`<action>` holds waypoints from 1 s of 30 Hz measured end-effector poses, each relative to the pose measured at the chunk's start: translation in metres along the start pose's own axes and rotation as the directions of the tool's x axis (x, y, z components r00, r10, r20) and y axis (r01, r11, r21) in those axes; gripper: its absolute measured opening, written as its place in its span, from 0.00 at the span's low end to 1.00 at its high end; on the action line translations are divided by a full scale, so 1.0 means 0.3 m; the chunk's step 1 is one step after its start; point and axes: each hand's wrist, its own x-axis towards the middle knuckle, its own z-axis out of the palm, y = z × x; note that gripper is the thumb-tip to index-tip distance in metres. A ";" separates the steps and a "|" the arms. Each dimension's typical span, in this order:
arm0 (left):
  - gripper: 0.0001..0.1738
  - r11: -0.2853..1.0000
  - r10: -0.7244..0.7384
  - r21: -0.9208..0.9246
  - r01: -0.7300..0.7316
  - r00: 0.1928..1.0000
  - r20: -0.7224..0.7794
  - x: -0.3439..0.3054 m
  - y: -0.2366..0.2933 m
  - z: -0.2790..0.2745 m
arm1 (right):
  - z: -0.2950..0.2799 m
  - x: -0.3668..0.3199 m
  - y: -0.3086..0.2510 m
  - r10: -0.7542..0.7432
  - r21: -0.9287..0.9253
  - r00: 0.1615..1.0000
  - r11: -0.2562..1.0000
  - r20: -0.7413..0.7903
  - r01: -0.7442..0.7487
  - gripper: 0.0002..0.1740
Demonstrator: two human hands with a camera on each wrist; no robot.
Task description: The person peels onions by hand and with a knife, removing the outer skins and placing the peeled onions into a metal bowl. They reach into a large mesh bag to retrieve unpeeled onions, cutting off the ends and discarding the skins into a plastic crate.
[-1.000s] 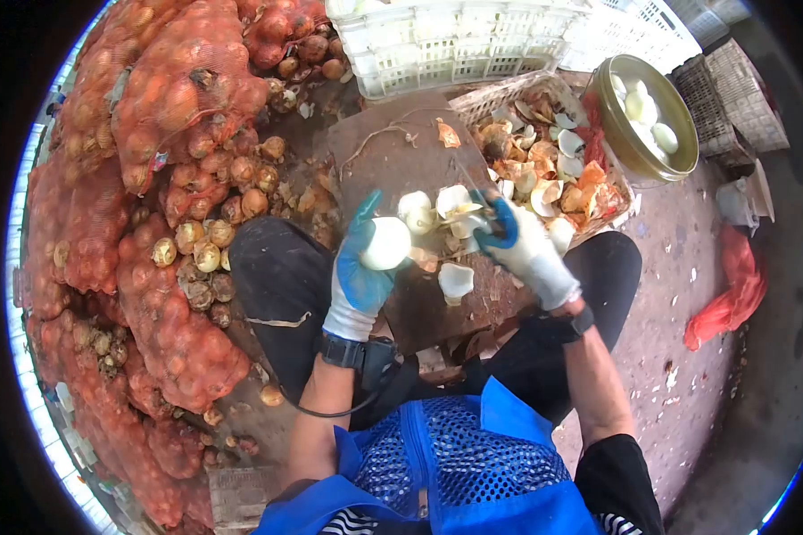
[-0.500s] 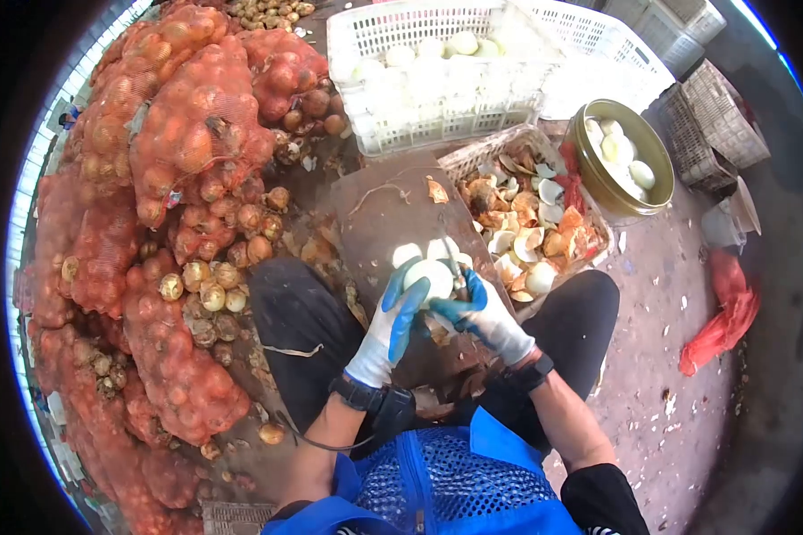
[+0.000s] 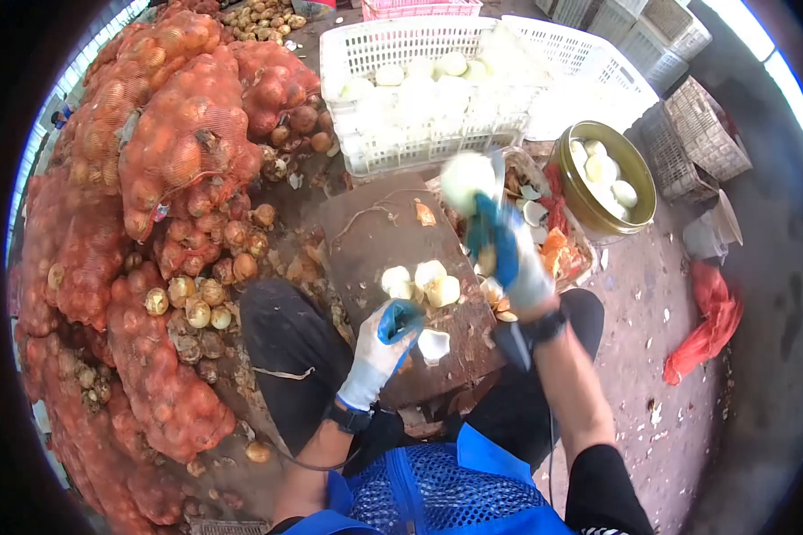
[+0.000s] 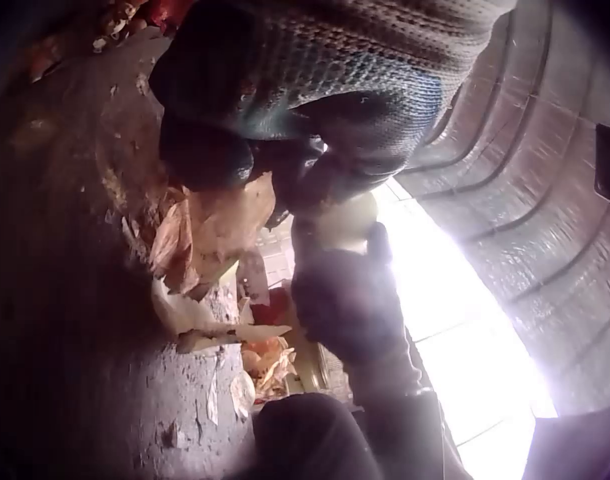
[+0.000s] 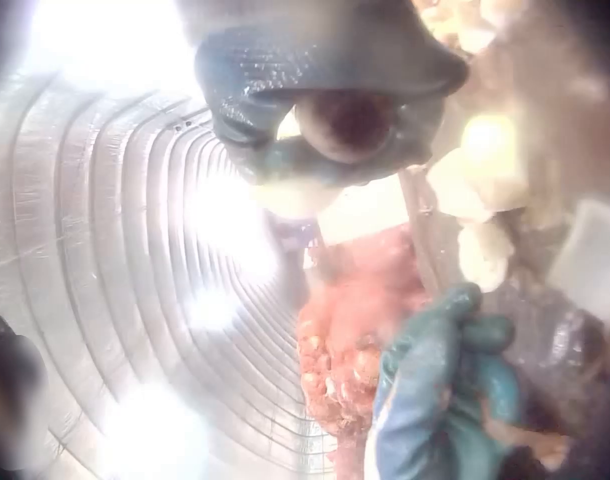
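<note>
In the head view my right hand [image 3: 513, 259], blurred, grips a peeled white onion [image 3: 469, 183] beyond the board, with a knife blade [image 3: 499, 169] beside it. The right wrist view shows a dark round knob [image 5: 347, 125] within the curled fingers. Over the near left part of the brown board [image 3: 366, 223], the left hand [image 3: 382, 348] has curled fingers; brown onion skin [image 4: 220, 225] is at its fingertips in the left wrist view and seems pinched. Peeled onions [image 3: 430, 282] and a white onion piece [image 3: 433, 346] lie on the board.
A crate of peelings [image 3: 580, 245] stands right of the board, near a round metal tub [image 3: 647, 214] with peeled onions. White crates [image 3: 348, 134] stand behind. Red net bags of onions [image 3: 183, 160] fill the left side; a red net [image 3: 705, 321] lies at the right.
The hands have separated. My right hand has carried the onion and knife forward and right; the left has let go of the onion and stays near the board's front. The view has shifted slightly.
</note>
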 end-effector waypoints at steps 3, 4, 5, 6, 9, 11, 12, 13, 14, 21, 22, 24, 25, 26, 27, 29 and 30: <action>0.16 1.000 0.028 0.012 -0.028 1.000 0.000 0.000 0.067 0.018 | -0.021 0.333 -0.139 -0.154 -0.080 0.965 0.981 0.212 0.174 0.24; 0.16 0.999 0.036 0.007 -0.036 0.999 0.016 0.002 0.096 0.013 | -0.014 0.436 -0.180 -0.132 0.001 0.962 0.991 0.240 0.135 0.29; 0.16 0.999 0.052 0.004 -0.052 0.998 0.030 0.008 0.132 0.001 | 0.028 0.423 -0.201 -0.101 -0.030 0.973 0.994 0.208 0.110 0.26; 0.16 0.997 0.049 -0.054 -0.048 0.999 0.004 0.005 0.174 -0.018 | 0.090 0.365 -0.225 -0.067 -0.064 0.982 0.995 0.174 0.080 0.22; 0.18 0.989 0.147 0.017 -0.146 0.978 -0.148 0.001 0.284 -0.161 | 0.057 0.219 -0.025 0.099 -0.222 0.963 0.974 0.252 -0.042 0.21; 0.19 0.976 0.199 -0.021 -0.219 0.919 -0.340 -0.002 0.337 -0.265 | 0.076 -0.003 0.097 0.307 -0.402 0.912 0.897 0.272 -0.183 0.20; 0.18 0.969 0.226 0.004 -0.247 0.882 -0.413 -0.006 0.358 -0.334 | 0.093 -0.106 0.135 0.495 -0.293 0.778 0.866 0.387 -0.405 0.19; 0.17 0.962 0.253 0.032 -0.272 0.839 -0.482 -0.014 0.371 -0.404 | 0.125 -0.194 0.160 0.606 -0.243 0.653 0.790 0.454 -0.563 0.21; 0.18 0.963 0.258 0.078 -0.257 0.805 -0.534 -0.022 0.378 -0.467 | 0.088 -0.274 0.303 0.553 -0.240 0.644 0.825 0.529 -0.512 0.25; 0.15 0.980 0.160 0.028 -0.195 0.708 -0.688 -0.076 -0.029 -0.791 | -0.099 -0.399 0.466 0.586 -0.277 0.774 0.806 0.239 -0.524 0.24; 0.14 0.997 0.058 0.002 -0.078 0.719 -0.692 -0.093 -0.097 -0.799 | -0.115 -0.341 0.420 0.470 -0.459 0.867 0.815 0.169 -0.352 0.22; 0.13 0.993 -0.109 -0.044 0.110 0.701 -0.705 -0.117 -0.233 -0.820 | 0.010 -0.247 0.246 0.269 -0.251 0.962 0.935 0.036 -0.252 0.23; 0.13 0.982 -0.172 -0.068 0.176 0.681 -0.712 -0.122 -0.312 -0.831 | -0.020 -0.181 0.302 0.205 -0.295 0.979 0.936 0.010 -0.193 0.24; 0.13 0.976 -0.214 -0.174 0.128 0.687 -0.695 -0.129 -0.381 -0.829 | 0.043 -0.172 0.280 0.181 -0.235 0.983 0.955 -0.023 -0.181 0.25; 0.12 0.958 -0.249 -0.276 0.075 0.696 -0.674 -0.129 -0.452 -0.823 | 0.095 -0.184 0.258 0.161 -0.174 0.985 0.970 -0.061 -0.169 0.26; 0.13 0.939 -0.309 -0.331 0.089 0.639 -0.704 -0.099 -0.625 -0.821 | 0.069 -0.191 0.329 0.291 -0.297 0.956 0.916 0.034 -0.268 0.28; 0.13 0.946 -0.303 -0.301 0.118 0.652 -0.695 -0.084 -0.632 -0.808 | 0.095 -0.207 0.362 0.321 -0.257 0.947 0.916 0.007 -0.309 0.27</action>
